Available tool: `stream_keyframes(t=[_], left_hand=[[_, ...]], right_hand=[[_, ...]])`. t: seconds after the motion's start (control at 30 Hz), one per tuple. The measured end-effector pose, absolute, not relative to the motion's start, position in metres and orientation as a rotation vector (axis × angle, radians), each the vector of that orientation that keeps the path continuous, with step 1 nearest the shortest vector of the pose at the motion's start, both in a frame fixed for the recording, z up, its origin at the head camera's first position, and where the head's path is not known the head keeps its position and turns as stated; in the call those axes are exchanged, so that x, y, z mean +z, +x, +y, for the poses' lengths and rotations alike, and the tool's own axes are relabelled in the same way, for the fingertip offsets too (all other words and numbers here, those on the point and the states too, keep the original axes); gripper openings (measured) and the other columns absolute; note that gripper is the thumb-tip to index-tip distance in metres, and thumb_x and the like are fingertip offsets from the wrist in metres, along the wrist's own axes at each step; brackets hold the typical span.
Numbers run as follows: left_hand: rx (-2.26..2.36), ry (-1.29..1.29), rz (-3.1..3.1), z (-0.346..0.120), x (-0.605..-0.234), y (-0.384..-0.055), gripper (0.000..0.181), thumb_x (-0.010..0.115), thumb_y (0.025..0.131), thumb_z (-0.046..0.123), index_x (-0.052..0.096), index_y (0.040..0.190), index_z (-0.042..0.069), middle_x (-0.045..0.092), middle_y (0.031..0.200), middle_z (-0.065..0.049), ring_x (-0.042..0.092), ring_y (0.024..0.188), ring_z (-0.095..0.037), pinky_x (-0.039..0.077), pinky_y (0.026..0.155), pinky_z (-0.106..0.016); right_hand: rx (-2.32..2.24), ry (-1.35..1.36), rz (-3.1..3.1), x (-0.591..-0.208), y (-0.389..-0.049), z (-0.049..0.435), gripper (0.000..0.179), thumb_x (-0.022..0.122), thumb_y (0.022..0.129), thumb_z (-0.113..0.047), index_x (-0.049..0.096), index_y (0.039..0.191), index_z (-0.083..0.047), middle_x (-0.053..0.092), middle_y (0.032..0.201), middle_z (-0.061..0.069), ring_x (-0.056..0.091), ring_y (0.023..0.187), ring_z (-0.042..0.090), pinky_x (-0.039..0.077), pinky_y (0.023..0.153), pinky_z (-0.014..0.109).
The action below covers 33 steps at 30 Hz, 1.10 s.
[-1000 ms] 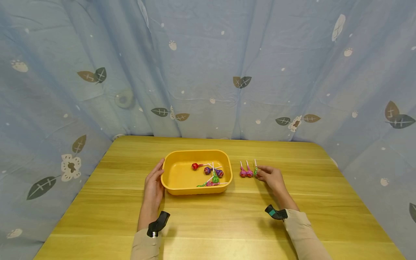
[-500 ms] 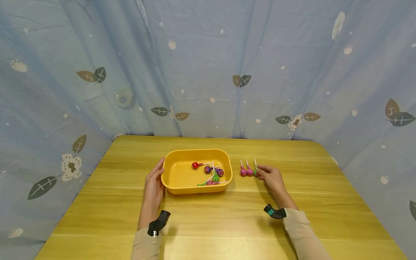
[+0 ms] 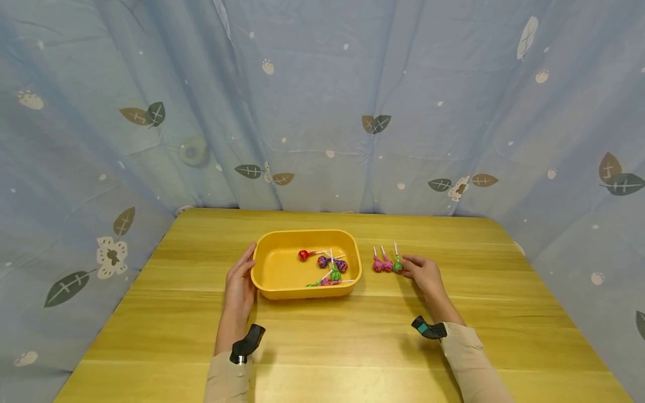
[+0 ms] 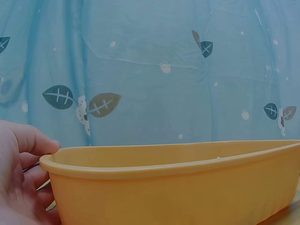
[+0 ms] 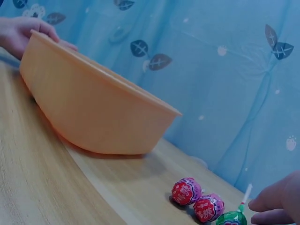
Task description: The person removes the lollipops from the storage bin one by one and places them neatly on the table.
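My left hand (image 3: 239, 285) rests against the left end of a yellow plastic basin (image 3: 282, 294), its fingertips at the rim and outer wall. Inside the basin lie several wrapped lollipops, among them a red one (image 3: 303, 255), a purple one (image 3: 322, 261) and a green one (image 3: 335, 275). To the right of the basin, two pink lollipops (image 5: 186, 191) and a green lollipop (image 5: 233, 218) lie in a row on the table, sticks pointing away. Beside that green lollipop is my right hand (image 3: 422, 277), its fingertips close to the candy's right side and pinching nothing.
The wooden table (image 3: 327, 347) extends round the basin and the row on every side. A blue curtain (image 3: 322, 112) with leaf prints hangs behind the table's back edge. Each wrist carries a black camera mount (image 3: 428, 329).
My right fingers have drawn slightly right, off the green lollipop on the table, and more of its head shows. The left hand and the basin hold their place.
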<state>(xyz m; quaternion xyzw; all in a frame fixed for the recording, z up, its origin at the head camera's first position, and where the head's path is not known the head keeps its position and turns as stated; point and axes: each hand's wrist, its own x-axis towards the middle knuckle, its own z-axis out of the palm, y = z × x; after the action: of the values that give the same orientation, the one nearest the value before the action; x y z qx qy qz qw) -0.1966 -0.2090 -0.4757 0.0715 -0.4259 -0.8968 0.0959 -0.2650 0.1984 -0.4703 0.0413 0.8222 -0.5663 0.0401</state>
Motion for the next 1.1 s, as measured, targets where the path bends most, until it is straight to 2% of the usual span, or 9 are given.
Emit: stream_keyframes(t=[0.3,0.53,0.8,1.0,1.1], left_hand=[[-2.665,0.165,-1.26,-0.21,-0.476,-0.198,0.048,0.038,0.102,-0.001,0.032,0.15,0.0,0.026,0.157,-0.007,0.026,0.141,-0.012,0.019,0.115,-0.034],[-2.669,0.166,-1.26,-0.211,-0.478,-0.198,0.048,0.038,0.102,0.0,0.034,0.15,0.002,0.029,0.156,-0.005,0.027,0.141,-0.011,0.021,0.114,-0.032],[-2.659,0.158,-1.239,-0.21,-0.479,-0.198,0.047,0.039,0.102,-0.001,0.035,0.149,0.001,0.028,0.157,-0.008,0.027,0.141,-0.013,0.021,0.114,-0.033],[-2.668,0.167,-1.238,-0.21,-0.478,-0.197,0.047,0.039,0.102,-0.001,0.036,0.149,0.002,0.029,0.156,-0.007,0.028,0.14,-0.012,0.02,0.115,-0.033],[-2.674,0.173,-1.234,-0.211,-0.477,-0.196,0.047,0.039,0.102,-0.001,0.036,0.149,0.002,0.03,0.156,-0.006,0.028,0.14,-0.011,0.02,0.114,-0.032]], right_hand=[[-1.752,0.145,2.538,-0.46,-0.26,0.198,0.04,0.053,0.1,-0.018,0.055,0.133,0.004,0.053,0.131,0.026,0.064,0.101,0.033,0.052,0.088,0.039],[-1.776,0.079,2.54,-0.45,-0.256,0.19,0.039,0.053,0.1,-0.018,0.056,0.133,0.003,0.055,0.129,0.025,0.062,0.1,0.037,0.052,0.088,0.043],[-1.866,-0.037,2.427,-0.438,-0.252,0.165,0.037,0.055,0.099,-0.011,0.055,0.13,0.008,0.053,0.127,0.026,0.061,0.103,0.04,0.05,0.091,0.046],[-1.903,-0.084,2.349,-0.43,-0.251,0.142,0.036,0.058,0.098,-0.014,0.057,0.13,0.003,0.056,0.122,0.023,0.059,0.106,0.039,0.048,0.093,0.05],[-1.904,-0.113,2.348,-0.426,-0.252,0.129,0.036,0.06,0.097,-0.015,0.059,0.129,0.001,0.059,0.119,0.021,0.062,0.102,0.037,0.052,0.088,0.047]])
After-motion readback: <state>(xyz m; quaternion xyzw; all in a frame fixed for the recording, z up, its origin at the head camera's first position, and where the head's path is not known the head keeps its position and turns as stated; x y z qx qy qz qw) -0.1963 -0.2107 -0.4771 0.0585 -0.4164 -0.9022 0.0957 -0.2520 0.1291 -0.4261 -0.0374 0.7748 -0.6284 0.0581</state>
